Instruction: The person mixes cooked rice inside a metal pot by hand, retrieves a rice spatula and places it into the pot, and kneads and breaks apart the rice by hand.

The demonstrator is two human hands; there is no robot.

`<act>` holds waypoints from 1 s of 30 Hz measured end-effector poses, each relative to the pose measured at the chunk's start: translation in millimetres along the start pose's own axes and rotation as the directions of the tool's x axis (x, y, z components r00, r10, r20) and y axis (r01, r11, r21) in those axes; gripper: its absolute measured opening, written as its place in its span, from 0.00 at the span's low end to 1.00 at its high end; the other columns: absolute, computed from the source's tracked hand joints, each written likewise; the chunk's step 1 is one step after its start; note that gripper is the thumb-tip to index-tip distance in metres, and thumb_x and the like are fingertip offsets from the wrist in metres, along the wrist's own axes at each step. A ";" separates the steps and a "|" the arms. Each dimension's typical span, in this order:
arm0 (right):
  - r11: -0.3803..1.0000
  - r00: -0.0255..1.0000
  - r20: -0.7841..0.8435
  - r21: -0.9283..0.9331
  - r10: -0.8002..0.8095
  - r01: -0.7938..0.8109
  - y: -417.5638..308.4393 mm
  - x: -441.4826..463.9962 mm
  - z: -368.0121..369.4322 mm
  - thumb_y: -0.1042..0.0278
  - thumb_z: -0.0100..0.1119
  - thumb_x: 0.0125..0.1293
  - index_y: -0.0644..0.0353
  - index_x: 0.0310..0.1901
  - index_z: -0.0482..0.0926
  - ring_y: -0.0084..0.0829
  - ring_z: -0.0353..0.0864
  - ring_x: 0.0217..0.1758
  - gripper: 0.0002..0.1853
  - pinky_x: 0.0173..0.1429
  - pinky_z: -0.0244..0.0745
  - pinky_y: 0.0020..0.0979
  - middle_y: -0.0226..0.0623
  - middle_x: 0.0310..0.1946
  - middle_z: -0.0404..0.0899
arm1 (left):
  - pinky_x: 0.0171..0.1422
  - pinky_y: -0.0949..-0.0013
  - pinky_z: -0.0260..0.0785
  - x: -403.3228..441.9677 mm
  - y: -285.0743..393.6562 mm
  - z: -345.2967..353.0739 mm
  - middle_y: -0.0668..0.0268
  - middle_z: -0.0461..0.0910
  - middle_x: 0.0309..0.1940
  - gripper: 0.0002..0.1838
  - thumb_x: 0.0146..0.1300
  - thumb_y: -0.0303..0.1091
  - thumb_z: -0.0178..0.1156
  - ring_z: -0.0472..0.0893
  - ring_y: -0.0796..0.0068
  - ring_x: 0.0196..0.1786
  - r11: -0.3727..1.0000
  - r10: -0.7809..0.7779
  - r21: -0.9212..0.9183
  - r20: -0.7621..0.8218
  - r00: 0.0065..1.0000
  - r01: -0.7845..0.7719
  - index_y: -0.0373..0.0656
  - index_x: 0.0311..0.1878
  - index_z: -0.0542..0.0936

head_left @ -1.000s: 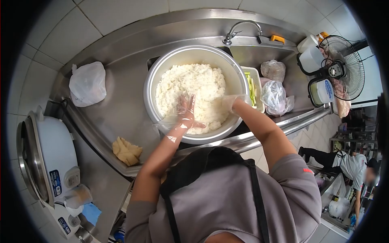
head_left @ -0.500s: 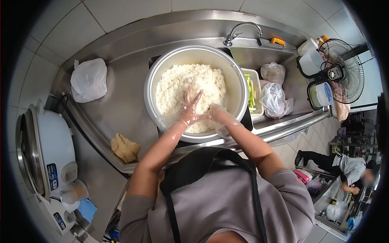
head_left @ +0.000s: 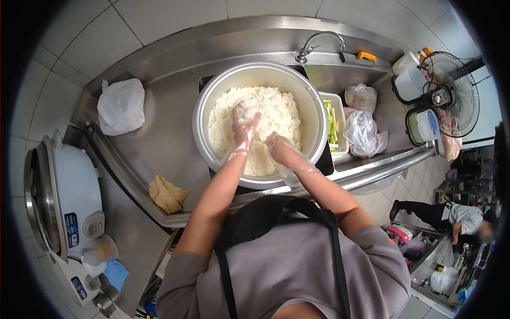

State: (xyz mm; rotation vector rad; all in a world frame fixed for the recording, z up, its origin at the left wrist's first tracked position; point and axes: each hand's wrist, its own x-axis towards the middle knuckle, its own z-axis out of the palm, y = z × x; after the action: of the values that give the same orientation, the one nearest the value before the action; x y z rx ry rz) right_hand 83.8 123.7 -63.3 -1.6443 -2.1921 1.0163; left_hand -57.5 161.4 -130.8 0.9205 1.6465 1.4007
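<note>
A large round metal pot [head_left: 199,125] holds a wide mass of white cooked rice [head_left: 279,109]. Both of my hands are inside the pot, in clear plastic gloves. My left hand [head_left: 245,130] is over the middle of the rice, with a clump of rice between its thumb and fingers. Close to the pot's right side, my right hand [head_left: 282,150] is low against the rice. Its fingers are curled inward, and what they hold, if anything, is hidden. The loose glove cuff hangs around the right wrist.
The pot stands on a steel sink counter [head_left: 170,122]. Right of it are a basket of cut green stalks [head_left: 333,125], plastic bags [head_left: 362,127] and a fan [head_left: 449,95]. A white bag [head_left: 121,106], folded cloth [head_left: 167,194] and rice cooker [head_left: 77,191] are left. Another person [head_left: 462,219] works at far right.
My left hand has moved slightly left and up, from spread fingers to gathered around rice. My right hand has shifted a little, and the two hands are farther apart.
</note>
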 end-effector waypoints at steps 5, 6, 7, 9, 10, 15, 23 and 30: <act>0.998 0.996 0.082 -0.063 0.037 -0.032 -0.7 8.7 -21.5 0.70 0.48 0.56 0.64 0.37 0.77 0.51 0.77 0.41 0.11 0.46 0.72 0.41 0.56 0.33 0.78 | 0.50 0.69 0.66 35.1 -23.7 -5.6 0.59 0.79 0.42 0.27 0.53 0.44 0.64 0.76 0.70 0.46 0.935 -0.292 -0.182 0.097 0.952 0.305 0.26 0.45 0.75; 0.993 0.995 0.090 -0.112 0.037 -0.027 3.7 12.9 -27.5 0.70 0.49 0.56 0.63 0.37 0.77 0.50 0.78 0.41 0.10 0.46 0.72 0.41 0.55 0.34 0.78 | 0.52 0.68 0.66 42.2 -38.7 -6.3 0.59 0.78 0.45 0.25 0.54 0.42 0.63 0.75 0.71 0.48 0.910 -0.294 -0.251 0.167 0.941 0.329 0.28 0.46 0.75; 0.986 0.995 0.097 -0.163 0.036 -0.020 7.7 18.1 -35.5 0.70 0.49 0.56 0.62 0.37 0.77 0.50 0.78 0.41 0.10 0.45 0.72 0.41 0.54 0.34 0.78 | 0.53 0.68 0.66 49.2 -53.6 -7.0 0.59 0.77 0.47 0.22 0.56 0.40 0.62 0.74 0.71 0.50 0.879 -0.294 -0.314 0.237 0.926 0.359 0.29 0.47 0.76; 0.958 0.988 0.144 -0.274 -0.052 0.090 1.5 16.7 -61.4 0.69 0.47 0.56 0.63 0.35 0.77 0.50 0.79 0.38 0.11 0.43 0.73 0.43 0.53 0.33 0.79 | 0.58 0.66 0.64 50.0 -52.1 -9.5 0.58 0.75 0.50 0.24 0.58 0.39 0.60 0.72 0.69 0.53 0.795 -0.191 -0.478 0.387 0.902 0.373 0.30 0.51 0.72; 0.928 0.992 0.050 -0.349 -0.119 0.129 14.0 23.6 -61.3 0.69 0.47 0.55 0.63 0.34 0.76 0.50 0.79 0.37 0.10 0.42 0.73 0.43 0.52 0.32 0.79 | 0.60 0.66 0.63 47.3 -43.8 -9.5 0.58 0.73 0.52 0.25 0.59 0.38 0.59 0.71 0.68 0.55 0.783 -0.137 -0.510 0.416 0.899 0.356 0.30 0.54 0.70; 0.914 0.941 -0.241 -0.382 -0.240 0.135 11.4 41.6 -64.0 0.70 0.49 0.54 0.61 0.29 0.75 0.43 0.79 0.29 0.06 0.33 0.74 0.40 0.45 0.23 0.77 | 0.62 0.70 0.62 71.1 -98.8 -5.2 0.56 0.67 0.59 0.35 0.55 0.25 0.56 0.70 0.64 0.57 0.958 -0.184 -0.165 0.272 0.944 0.234 0.40 0.67 0.55; 0.538 0.858 0.025 -0.770 -0.512 0.343 32.5 60.0 49.4 0.72 0.49 0.52 0.62 0.28 0.75 0.37 0.77 0.26 0.05 0.29 0.74 0.34 0.39 0.22 0.74 | 0.68 0.66 0.53 1.2 17.3 -53.2 0.46 0.51 0.67 0.54 0.47 0.38 0.67 0.55 0.56 0.69 0.983 -0.167 0.144 0.441 0.882 0.114 0.40 0.70 0.42; 0.885 0.971 -0.043 -0.422 -0.233 0.194 8.3 69.6 -48.5 0.70 0.49 0.54 0.60 0.30 0.79 0.42 0.80 0.31 0.08 0.36 0.75 0.37 0.41 0.28 0.79 | 0.71 0.52 0.44 -13.4 20.8 -56.2 0.37 0.34 0.68 0.63 0.39 0.50 0.72 0.39 0.41 0.71 0.851 -0.001 0.508 0.255 0.967 -0.133 0.40 0.70 0.38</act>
State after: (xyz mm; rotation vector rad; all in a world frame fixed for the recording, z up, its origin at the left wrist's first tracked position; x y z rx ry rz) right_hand 92.3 207.2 -48.4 -1.5122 -2.5828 0.4206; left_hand -101.1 128.0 -103.4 1.4109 1.8435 0.8326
